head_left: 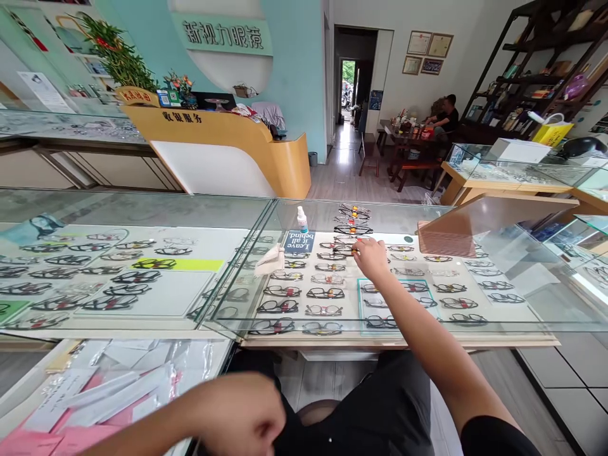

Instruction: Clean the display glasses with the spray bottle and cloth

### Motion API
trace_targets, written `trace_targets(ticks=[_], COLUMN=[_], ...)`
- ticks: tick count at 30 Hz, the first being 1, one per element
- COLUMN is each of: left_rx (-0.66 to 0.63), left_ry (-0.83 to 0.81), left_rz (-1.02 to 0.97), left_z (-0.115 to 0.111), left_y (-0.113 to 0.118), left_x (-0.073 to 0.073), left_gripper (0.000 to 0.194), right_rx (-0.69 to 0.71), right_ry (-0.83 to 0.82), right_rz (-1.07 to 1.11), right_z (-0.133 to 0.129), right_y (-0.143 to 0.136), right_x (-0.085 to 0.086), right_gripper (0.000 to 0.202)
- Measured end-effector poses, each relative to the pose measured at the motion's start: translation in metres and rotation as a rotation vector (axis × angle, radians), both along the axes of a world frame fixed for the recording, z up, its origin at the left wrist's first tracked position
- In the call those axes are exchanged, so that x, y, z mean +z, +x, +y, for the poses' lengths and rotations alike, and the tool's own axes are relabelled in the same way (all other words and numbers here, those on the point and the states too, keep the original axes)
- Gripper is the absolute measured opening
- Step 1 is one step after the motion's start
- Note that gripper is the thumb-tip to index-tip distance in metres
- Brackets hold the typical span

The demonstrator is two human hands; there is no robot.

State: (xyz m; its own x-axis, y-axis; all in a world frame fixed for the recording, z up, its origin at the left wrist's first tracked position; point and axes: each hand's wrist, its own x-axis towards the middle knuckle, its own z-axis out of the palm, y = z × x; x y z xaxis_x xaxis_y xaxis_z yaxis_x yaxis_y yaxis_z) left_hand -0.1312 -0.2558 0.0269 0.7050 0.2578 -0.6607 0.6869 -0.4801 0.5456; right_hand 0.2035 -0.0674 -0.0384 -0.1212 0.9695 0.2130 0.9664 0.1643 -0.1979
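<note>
My right hand (373,258) reaches forward over the glass counter, its fingers closed on a dark-framed pair of eyeglasses (342,249). That pair lies in a column of folded eyeglasses (352,221) running toward the counter's far edge. Left of the column stand a small white spray bottle (303,219) and a dark blue printed card (300,242). A crumpled pale cloth (270,261) lies beside the card. Low in the view, away from the counter top, is my left hand (247,411). It is blurred by motion, and its fingers are mostly hidden.
Rows of eyeglasses fill the display case (399,326) beneath the glass. A brown board (446,238) stands tilted at the right. An open drawer (109,386) holds papers and plastic sleeves at lower left. A person (444,117) sits at a far table.
</note>
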Motion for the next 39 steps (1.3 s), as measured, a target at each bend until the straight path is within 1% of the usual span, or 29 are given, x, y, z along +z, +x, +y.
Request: trace_targets(ticks=[2, 4, 6, 8, 10, 11, 12, 14, 15, 17, 20, 22, 24, 26, 27, 29, 31, 33, 34, 36, 38, 39], left_rx=[0.037, 0.123, 0.238, 0.423, 0.653, 0.743, 0.805, 0.832, 0.835, 0.831, 0.819, 0.821, 0.829, 0.843, 0.856, 0.891, 0.918, 0.925, 0.923, 0.919, 0.904, 0.896], left_ry=[-0.010, -0.073, -0.124, -0.225, -0.392, -0.488, -0.582, -0.631, -0.646, -0.681, -0.765, -0.837, -0.912, -0.936, -0.914, -0.815, -0.702, -0.594, -0.544, -0.454, -0.386, -0.359], left_rz=[-0.141, -0.331, -0.500, -0.609, -0.757, -0.851, -0.938, -1.035, -1.070, -1.108, -1.095, -1.074, -1.072, -1.089, -1.100, -1.119, -1.122, -1.119, -1.114, -1.094, -1.064, -1.052], left_z=[0.042, 0.084, 0.126, 0.167, 0.204, 0.220, 0.232, 0.249, 0.254, 0.256, 0.254, 0.253, 0.253, 0.253, 0.253, 0.251, 0.251, 0.251, 0.252, 0.253, 0.254, 0.254], left_y=[0.021, 0.038, 0.051, 0.062, 0.074, 0.081, 0.088, 0.099, 0.103, 0.104, 0.097, 0.092, 0.089, 0.089, 0.090, 0.091, 0.093, 0.093, 0.093, 0.093, 0.093, 0.093], left_x=[0.016, 0.033, 0.041, 0.037, 0.027, 0.020, 0.013, 0.001, -0.004, -0.014, -0.026, -0.031, -0.033, -0.034, -0.034, -0.034, -0.034, -0.035, -0.035, -0.035, -0.035, -0.035], left_gripper=[0.034, 0.038, 0.044, 0.046, 0.046, 0.042, 0.038, 0.037, 0.036, 0.034, 0.034, 0.035, 0.035, 0.036, 0.038, 0.044, 0.051, 0.053, 0.052, 0.052, 0.053, 0.053], right_rx=[0.001, 0.003, 0.000, -0.006, -0.005, 0.003, 0.015, 0.059, 0.085, 0.138, 0.149, 0.151, 0.166, 0.182, 0.189, 0.204, 0.189, 0.126, 0.088, 0.059, 0.094, 0.114], right_ry=[0.004, 0.020, 0.052, 0.122, 0.254, 0.337, 0.425, 0.579, 0.643, 0.751, 0.884, 0.925, 0.946, 0.966, 0.966, 0.932, 0.847, 0.693, 0.579, 0.277, -0.013, -0.108], right_rz=[0.006, 0.019, 0.031, 0.063, 0.132, 0.171, 0.205, 0.227, 0.219, 0.170, 0.122, 0.115, 0.113, 0.118, 0.124, 0.159, 0.285, 0.541, 0.706, 1.030, 1.266, 1.348], right_z=[-0.004, -0.010, -0.015, -0.016, -0.011, -0.007, -0.002, 0.010, 0.015, 0.024, 0.029, 0.029, 0.027, 0.025, 0.024, 0.022, 0.020, 0.020, 0.022, 0.027, 0.033, 0.035], right_y=[0.002, 0.007, 0.011, 0.014, 0.012, 0.009, 0.004, -0.010, -0.018, -0.034, -0.050, -0.054, -0.054, -0.052, -0.051, -0.050, -0.049, -0.047, -0.046, -0.043, -0.040, -0.039], right_x=[0.004, 0.013, 0.027, 0.045, 0.064, 0.072, 0.078, 0.081, 0.078, 0.065, 0.040, 0.028, 0.023, 0.023, 0.023, 0.023, 0.023, 0.024, 0.025, 0.026, 0.027, 0.026], right_gripper=[0.022, 0.019, 0.016, 0.017, 0.018, 0.018, 0.017, 0.017, 0.017, 0.019, 0.019, 0.018, 0.015, 0.014, 0.015, 0.017, 0.019, 0.021, 0.022, 0.023, 0.024, 0.024])
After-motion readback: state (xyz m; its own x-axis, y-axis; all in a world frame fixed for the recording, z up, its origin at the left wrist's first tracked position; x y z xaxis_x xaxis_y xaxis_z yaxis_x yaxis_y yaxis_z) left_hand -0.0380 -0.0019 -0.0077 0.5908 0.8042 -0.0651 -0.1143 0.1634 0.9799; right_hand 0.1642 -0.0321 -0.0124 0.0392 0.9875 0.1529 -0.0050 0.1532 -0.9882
